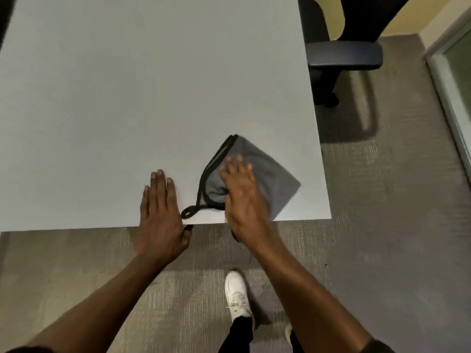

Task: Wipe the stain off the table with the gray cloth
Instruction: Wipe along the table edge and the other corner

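Currently right hand (242, 197) flat, fingers spread, pressing gray cloth (265, 179) near desk (127, 98) front-right corner; left hand (159, 207) open, empty, just beside; stain not discernible.

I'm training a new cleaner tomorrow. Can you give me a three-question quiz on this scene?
1. True or false: the right hand lies flat on the gray cloth.
2. Where does the cloth sit on the table? A) far left corner B) near right corner C) centre
3. What does the left hand rest on?

Key: 1 true. 2 B. 3 The bare tabletop at the near edge, fingers extended, left of the cloth's black loop.
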